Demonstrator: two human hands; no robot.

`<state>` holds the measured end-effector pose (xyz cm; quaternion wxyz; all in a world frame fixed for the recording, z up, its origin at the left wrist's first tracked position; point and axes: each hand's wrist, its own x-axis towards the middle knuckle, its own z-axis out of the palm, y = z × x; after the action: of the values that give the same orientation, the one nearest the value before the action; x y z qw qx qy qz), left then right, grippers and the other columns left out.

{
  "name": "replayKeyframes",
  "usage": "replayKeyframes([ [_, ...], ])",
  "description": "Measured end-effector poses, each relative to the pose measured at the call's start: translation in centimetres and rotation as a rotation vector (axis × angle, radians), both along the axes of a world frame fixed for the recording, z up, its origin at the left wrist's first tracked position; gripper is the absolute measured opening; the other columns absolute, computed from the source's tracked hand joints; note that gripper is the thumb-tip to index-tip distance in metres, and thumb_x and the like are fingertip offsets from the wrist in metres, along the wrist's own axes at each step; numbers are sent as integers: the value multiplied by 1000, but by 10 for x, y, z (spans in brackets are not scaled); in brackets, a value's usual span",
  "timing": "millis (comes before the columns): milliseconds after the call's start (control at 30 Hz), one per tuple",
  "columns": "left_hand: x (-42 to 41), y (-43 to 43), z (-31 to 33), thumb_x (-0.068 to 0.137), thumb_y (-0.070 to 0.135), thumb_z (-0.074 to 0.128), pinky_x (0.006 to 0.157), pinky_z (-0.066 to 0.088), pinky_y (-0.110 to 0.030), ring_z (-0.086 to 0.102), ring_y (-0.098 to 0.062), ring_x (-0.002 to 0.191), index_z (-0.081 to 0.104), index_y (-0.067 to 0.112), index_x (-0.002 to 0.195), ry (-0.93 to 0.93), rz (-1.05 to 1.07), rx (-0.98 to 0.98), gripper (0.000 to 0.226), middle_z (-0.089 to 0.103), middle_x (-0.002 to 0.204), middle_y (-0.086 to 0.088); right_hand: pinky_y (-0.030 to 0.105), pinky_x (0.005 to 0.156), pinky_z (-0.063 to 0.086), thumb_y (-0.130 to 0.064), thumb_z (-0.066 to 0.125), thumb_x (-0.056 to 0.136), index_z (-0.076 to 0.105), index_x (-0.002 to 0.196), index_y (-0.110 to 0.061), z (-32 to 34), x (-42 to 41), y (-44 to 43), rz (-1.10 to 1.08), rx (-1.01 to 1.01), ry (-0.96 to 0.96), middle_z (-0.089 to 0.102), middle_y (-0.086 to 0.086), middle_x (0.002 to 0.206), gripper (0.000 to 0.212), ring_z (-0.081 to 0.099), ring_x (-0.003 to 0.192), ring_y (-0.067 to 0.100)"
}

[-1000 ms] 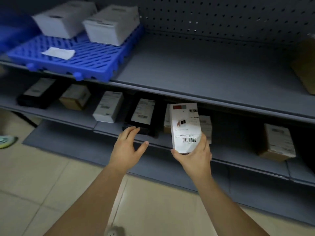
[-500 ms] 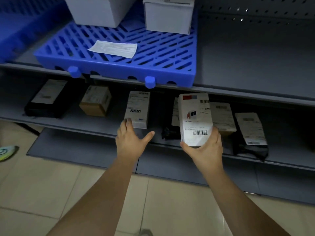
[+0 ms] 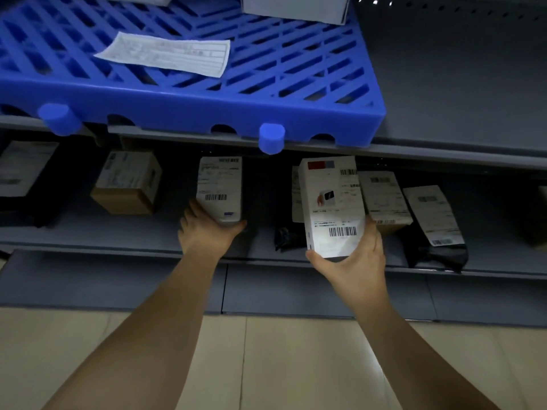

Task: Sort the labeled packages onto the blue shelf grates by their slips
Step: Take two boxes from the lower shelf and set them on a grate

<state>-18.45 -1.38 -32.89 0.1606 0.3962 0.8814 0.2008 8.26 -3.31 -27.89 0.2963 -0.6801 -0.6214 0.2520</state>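
Note:
My right hand (image 3: 358, 258) holds a white labeled box (image 3: 333, 205) upright by its lower end, in front of the lower shelf. On that shelf my left hand (image 3: 207, 229) closes around the near end of another white labeled box (image 3: 219, 189). Above them a blue shelf grate (image 3: 189, 93) lies on the upper shelf with a paper slip (image 3: 165, 53) on top. A white box (image 3: 294, 7) stands at the grate's far edge.
The lower shelf (image 3: 88, 232) holds a brown box (image 3: 127, 186), a black package at far left (image 3: 23, 176), a brown labeled box (image 3: 383, 199) and a black bag with a label (image 3: 435, 229). Bare grey upper shelf (image 3: 461, 84) lies right of the grate. Beige tiled floor below.
My left hand has reached forward and closed on the white box on the lower shelf. The view has moved closer and left; my right hand keeps its box.

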Motion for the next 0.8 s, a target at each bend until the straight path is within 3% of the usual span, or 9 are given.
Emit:
replayKeyframes([
  [167,6,-24,12,49,53,82,95,40,-40,43,-33,114,37,4,130,-98,-9,130,105,46,120,-14,51,112,34,-65,80,49,23,149,-18,7,0,-16,-3,-11,7,38,1,146,125,37,135,20],
  [467,31,-127,66,50,42,87,107,32,-39,32,-23,126,27,12,140,-121,-137,346,112,39,134,-7,48,112,35,-63,81,49,20,151,-18,43,9,-65,81,-36,-2,34,1,149,127,33,137,20],
  [800,82,-269,155,52,44,88,106,35,-43,30,-20,125,24,14,142,1,-82,405,115,36,138,-3,44,109,40,-64,80,48,19,150,-23,102,56,-166,190,3,76,31,-3,150,126,31,138,17],
])
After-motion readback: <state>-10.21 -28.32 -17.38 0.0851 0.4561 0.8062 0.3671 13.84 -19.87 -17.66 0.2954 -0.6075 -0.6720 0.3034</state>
